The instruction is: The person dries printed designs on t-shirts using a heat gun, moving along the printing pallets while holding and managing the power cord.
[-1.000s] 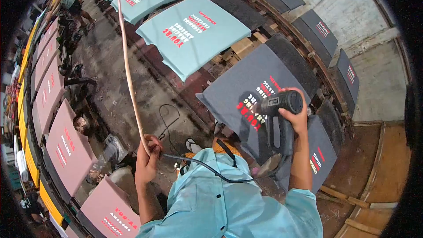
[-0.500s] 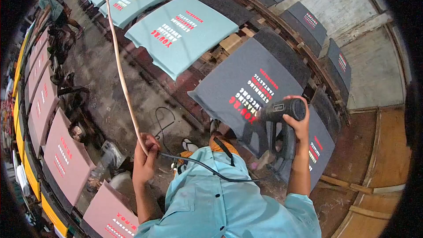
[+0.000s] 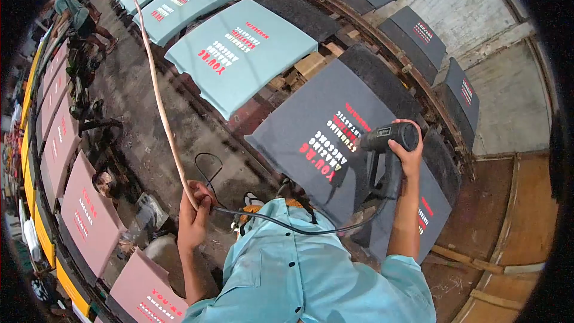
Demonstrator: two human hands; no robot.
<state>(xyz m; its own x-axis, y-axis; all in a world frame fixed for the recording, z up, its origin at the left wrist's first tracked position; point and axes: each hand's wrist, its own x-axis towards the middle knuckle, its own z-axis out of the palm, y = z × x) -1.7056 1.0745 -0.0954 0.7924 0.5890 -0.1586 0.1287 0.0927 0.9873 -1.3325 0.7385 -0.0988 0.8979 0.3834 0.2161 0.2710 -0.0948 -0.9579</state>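
My right hand (image 3: 409, 154) is wrapped around a black heat gun (image 3: 382, 139), holding it over a dark grey fabric panel (image 3: 293, 122). The gun's nozzle points left at the red and white lettering (image 3: 335, 143) on that panel; whether it touches the cloth I cannot tell. In my left hand (image 3: 194, 209) is the cord, closed in the fingers where a pale cable (image 3: 160, 98) meets a black cord (image 3: 299, 231). The black cord sags across my front toward the heat gun. The pale cable runs up and away along the aisle.
Light blue printed panels (image 3: 245, 51) continue the row ahead. Pink printed panels (image 3: 89, 215) line the left side, beyond the aisle floor (image 3: 161, 143). Another person (image 3: 78, 15) bends over at the far left. More dark panels (image 3: 415, 36) stand near the wall at right.
The heat gun has shifted across the lettering, from the larger lines toward the smaller ones farther up. My view has moved slightly. My left hand keeps its hold on the cord.
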